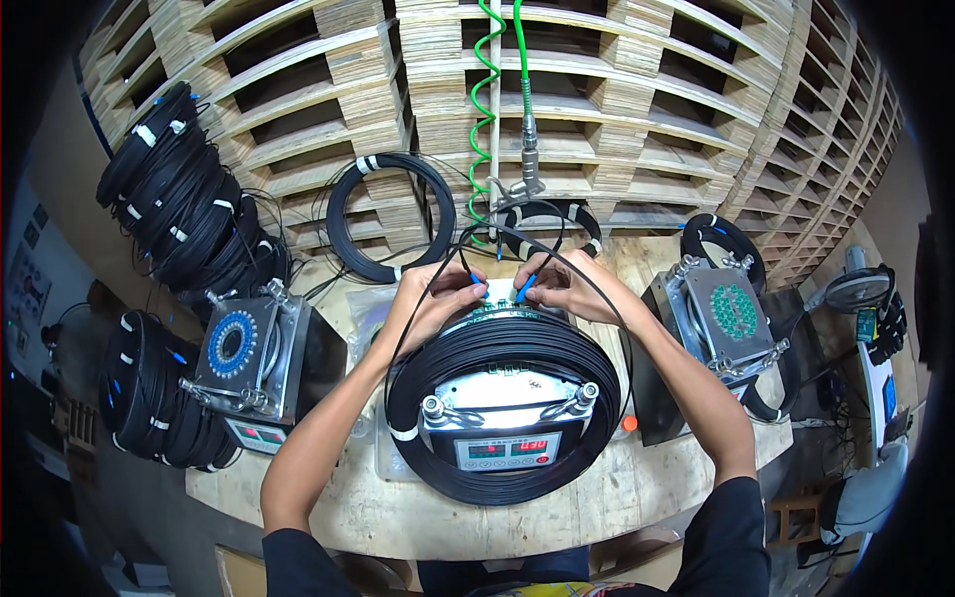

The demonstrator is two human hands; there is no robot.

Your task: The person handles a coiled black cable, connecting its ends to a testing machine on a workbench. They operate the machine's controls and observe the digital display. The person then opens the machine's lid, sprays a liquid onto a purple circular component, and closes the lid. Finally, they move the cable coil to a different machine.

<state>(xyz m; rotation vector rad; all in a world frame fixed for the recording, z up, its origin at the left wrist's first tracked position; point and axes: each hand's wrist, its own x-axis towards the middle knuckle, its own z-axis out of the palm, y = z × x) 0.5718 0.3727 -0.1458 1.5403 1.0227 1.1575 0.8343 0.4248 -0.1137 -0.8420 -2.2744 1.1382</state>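
My left hand pinches a black cable end with a small blue connector. My right hand holds another cable end by its blue connector. Both connectors sit just above the far edge of a metal machine, where a row of green slots shows partly behind the fingers. A big coil of black cable lies around this machine, with a white tie on its left side. Loose loops of cable arch from the coil over both hands. Whether either connector touches the slots I cannot tell.
To the left stands a similar machine with a blue ring of slots; to the right, one with green slots. Stacked cable coils rise at far left. A green air hose with a metal blow gun hangs before wooden pallets.
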